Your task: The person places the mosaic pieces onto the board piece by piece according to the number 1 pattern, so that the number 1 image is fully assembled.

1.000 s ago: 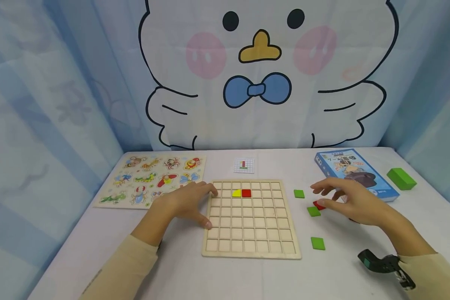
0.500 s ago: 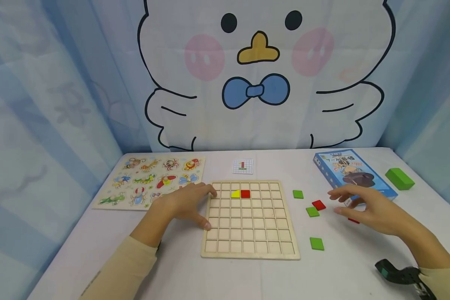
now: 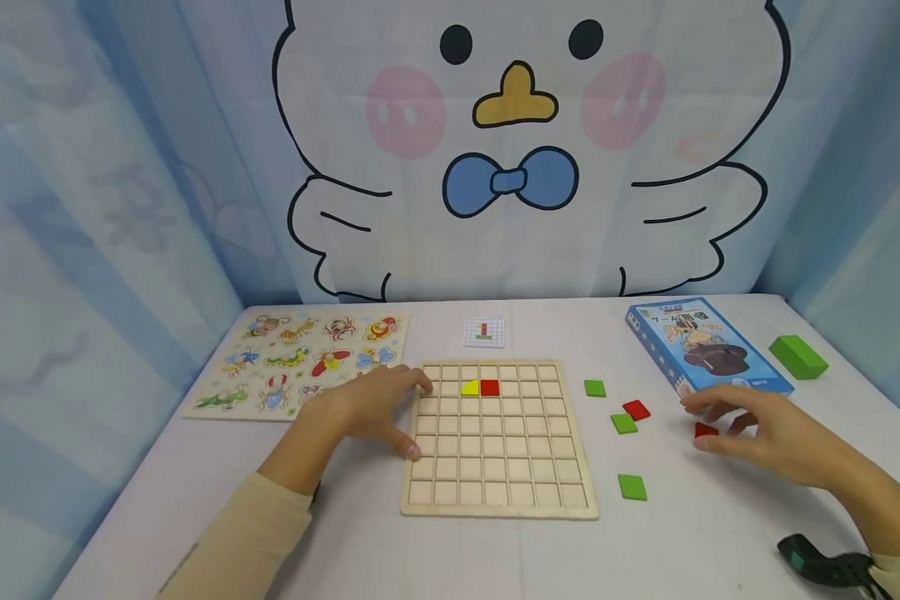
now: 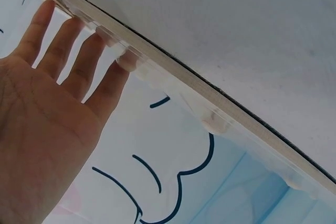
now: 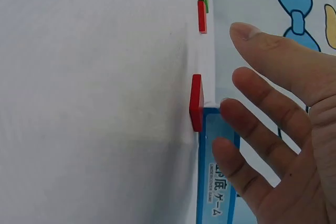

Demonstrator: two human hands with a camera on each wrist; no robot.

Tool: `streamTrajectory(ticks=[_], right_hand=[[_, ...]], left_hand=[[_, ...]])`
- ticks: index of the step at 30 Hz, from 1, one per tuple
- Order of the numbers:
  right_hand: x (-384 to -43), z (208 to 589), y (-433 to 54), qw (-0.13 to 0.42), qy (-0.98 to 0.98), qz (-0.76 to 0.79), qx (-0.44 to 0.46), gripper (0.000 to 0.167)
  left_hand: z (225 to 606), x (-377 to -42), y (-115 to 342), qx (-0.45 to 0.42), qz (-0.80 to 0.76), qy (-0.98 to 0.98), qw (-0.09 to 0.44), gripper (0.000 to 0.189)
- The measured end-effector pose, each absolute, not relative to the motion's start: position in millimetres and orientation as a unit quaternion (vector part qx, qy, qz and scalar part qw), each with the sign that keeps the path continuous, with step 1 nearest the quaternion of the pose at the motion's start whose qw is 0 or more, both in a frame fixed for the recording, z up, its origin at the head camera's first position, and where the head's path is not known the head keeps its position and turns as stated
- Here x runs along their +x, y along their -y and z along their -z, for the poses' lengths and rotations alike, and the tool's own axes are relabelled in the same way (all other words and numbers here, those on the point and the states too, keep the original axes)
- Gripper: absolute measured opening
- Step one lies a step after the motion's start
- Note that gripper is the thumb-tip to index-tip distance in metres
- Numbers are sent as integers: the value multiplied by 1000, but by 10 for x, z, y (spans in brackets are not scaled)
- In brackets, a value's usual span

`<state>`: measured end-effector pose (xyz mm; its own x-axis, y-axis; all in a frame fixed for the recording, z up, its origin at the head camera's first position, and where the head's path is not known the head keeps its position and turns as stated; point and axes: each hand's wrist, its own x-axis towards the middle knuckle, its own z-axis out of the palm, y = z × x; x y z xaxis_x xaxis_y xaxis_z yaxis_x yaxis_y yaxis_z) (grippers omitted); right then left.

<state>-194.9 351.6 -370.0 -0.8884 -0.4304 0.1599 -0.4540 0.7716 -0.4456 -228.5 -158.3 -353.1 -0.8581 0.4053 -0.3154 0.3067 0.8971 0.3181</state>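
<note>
My left hand (image 3: 371, 404) rests at the left edge of the wooden grid board (image 3: 498, 496), thumb and fingers spread along it. In the left wrist view, its fingers (image 4: 105, 90) reach out nearly straight. On the board, a yellow piece (image 3: 470, 388) and a red square tile (image 3: 489, 387) lie side by side in an upper row. My right hand (image 3: 772, 437) hovers over another red tile (image 3: 705, 430), which shows between thumb and forefinger. The right wrist view has that tile (image 5: 196, 103) on the table, with a gap between it and the loosely bent fingers.
Green tiles (image 3: 632, 487) and a red tile (image 3: 636, 410) lie right of the board. A blue game box (image 3: 708, 346) and a green block (image 3: 798, 357) stand at the back right. An insect puzzle board (image 3: 228, 400) lies left; a small pattern card (image 3: 484, 332) lies behind.
My right hand has moved right and toward me, from the red and green tiles by the board to the farther red tile. The left hand keeps its place.
</note>
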Motion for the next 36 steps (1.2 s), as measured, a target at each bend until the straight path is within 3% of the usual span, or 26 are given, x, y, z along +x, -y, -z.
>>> streamTrajectory(ticks=[13,28,36], right_hand=[[-1863,3807,-3685,-30,959,-216,179,45],[-1871,3838,-3663,-20,966,-188,178,35],[-1905,3731,-3556,-39,955,-217,198,40]], left_hand=[[3570,-2302,1530,190,-128,-953,198,83],[3525,-2279,1537,195,-126,-954,190,83],[3537,-2284,1573,188,-114,-957,190,84]])
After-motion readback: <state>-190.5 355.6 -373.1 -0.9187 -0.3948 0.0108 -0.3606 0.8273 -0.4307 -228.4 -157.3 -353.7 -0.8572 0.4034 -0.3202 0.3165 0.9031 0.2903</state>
